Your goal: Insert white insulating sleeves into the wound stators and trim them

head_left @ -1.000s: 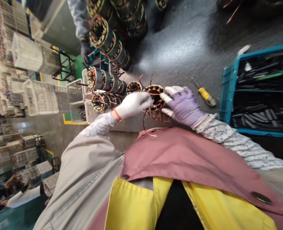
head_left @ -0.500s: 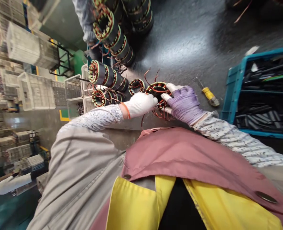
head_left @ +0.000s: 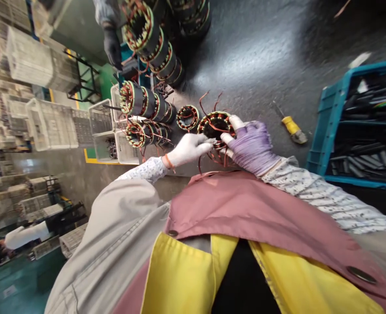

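A round motor stator (head_left: 215,123) with copper windings and loose red wires stands on the dark workbench (head_left: 254,56) in front of me. My right hand (head_left: 250,146), in a purple glove with white fingertips, grips the stator's right side. My left hand (head_left: 189,149), in a white glove, pinches at the windings on the stator's near left rim. Red wire ends hang down below both hands toward my pink apron.
A smaller stator (head_left: 187,117) sits just left of mine. Rows of wound stators (head_left: 145,104) lie stacked at the back left. A yellow-handled tool (head_left: 292,127) lies to the right, beside a blue crate (head_left: 330,126) of dark parts. Another person's dark-gloved hand (head_left: 111,46) works at the far side.
My left hand has drawn back slightly and its fingers now pinch at the stator's near rim. The right hand keeps its hold. The other person's gloved hand has come back into view.
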Motion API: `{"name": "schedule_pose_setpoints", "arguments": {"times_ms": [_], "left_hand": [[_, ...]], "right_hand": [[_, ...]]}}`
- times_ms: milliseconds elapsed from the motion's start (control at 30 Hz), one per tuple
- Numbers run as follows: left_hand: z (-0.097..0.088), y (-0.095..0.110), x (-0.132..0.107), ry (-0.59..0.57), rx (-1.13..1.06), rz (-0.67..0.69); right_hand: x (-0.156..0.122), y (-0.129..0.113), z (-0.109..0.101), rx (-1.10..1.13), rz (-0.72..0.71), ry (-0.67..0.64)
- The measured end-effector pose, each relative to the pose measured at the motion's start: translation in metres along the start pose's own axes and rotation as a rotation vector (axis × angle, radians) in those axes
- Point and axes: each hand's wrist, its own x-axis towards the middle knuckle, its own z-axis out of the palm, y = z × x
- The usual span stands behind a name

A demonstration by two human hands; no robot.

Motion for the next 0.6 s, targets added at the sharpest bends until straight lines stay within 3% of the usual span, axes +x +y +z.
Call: {"name": "schedule_pose_setpoints", "arguments": {"times_ms": [67, 100, 167, 233, 333, 400, 433, 533, 600], "left_hand": [[0.008, 0.009, -0.012, -0.028, 0.164, 0.168], [0.015, 0.019, -0.018, -0.116, 0.18, 0.275], [0.024, 0.043, -0.029, -0.431, 0.14, 0.605], [0.021, 0.061, -0.033, -0.533, 0.145, 0.726], [-0.01, 0.06, -0.029, -0.128, 0.241, 0.538], [-0.025, 0.045, -0.02, 0.001, 0.465, 0.499], [-0.026, 0.037, -0.015, -0.003, 0.595, 0.525], [0.003, 0.016, 0.006, -0.037, 0.889, 0.613], [0.031, 0.011, 0.022, 0.036, 0.949, 0.563]], "right_hand": [[0.002, -0.004, 0.0, -0.004, 0.007, -0.012], [0.004, -0.005, 0.001, 0.006, 0.01, -0.005], [0.008, -0.006, 0.004, 0.045, 0.034, 0.038], [0.007, -0.001, 0.009, 0.101, 0.089, 0.089], [-0.004, 0.015, 0.018, 0.187, 0.034, 0.133], [-0.013, 0.026, 0.023, 0.293, 0.0, 0.23], [-0.014, 0.03, 0.025, 0.392, 0.047, 0.314], [0.005, 0.028, 0.019, 0.827, 0.286, 0.484], [0.035, 0.016, 0.009, 0.968, 0.285, 0.402]]}}
